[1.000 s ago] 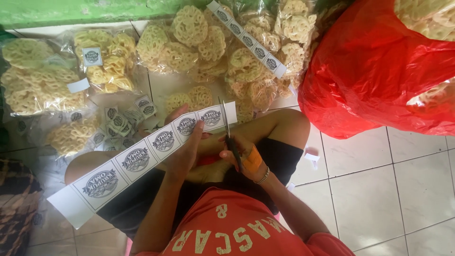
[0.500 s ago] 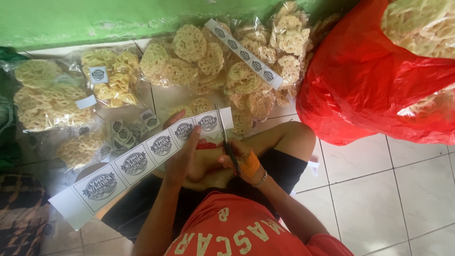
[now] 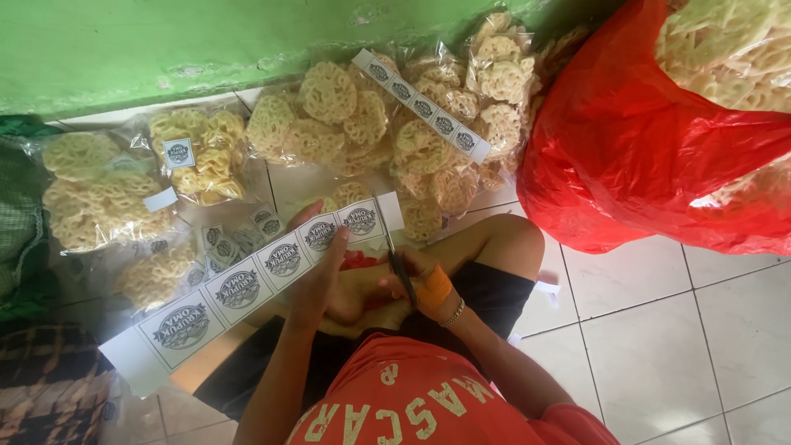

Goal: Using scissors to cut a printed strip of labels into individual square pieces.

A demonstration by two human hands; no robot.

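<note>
- The red plastic bag bulges at the far right on the tiled floor, with pale lattice crackers showing at its open top; against half a second ago it sits the same, and only the head view has drifted a little.
- Clear bags of round crackers lie along the green wall at the far side, and a second label strip rests across them, unmoved.
- The long strip of printed labels runs from the near left up to the middle, over the person's lap. Compared with a second ago its far end has been drawn down closer to the blades, so the last label now lies right at the cutting line.
- The left hand is clamped on the strip, thumb on top beside the second label from the end.
- The right hand is closed around the handles of the scissors, whose blades now point up at the strip's far end; whether they stand apart I cannot tell.
- Loose cut labels lie on the floor to the left, just beyond the strip.
</note>
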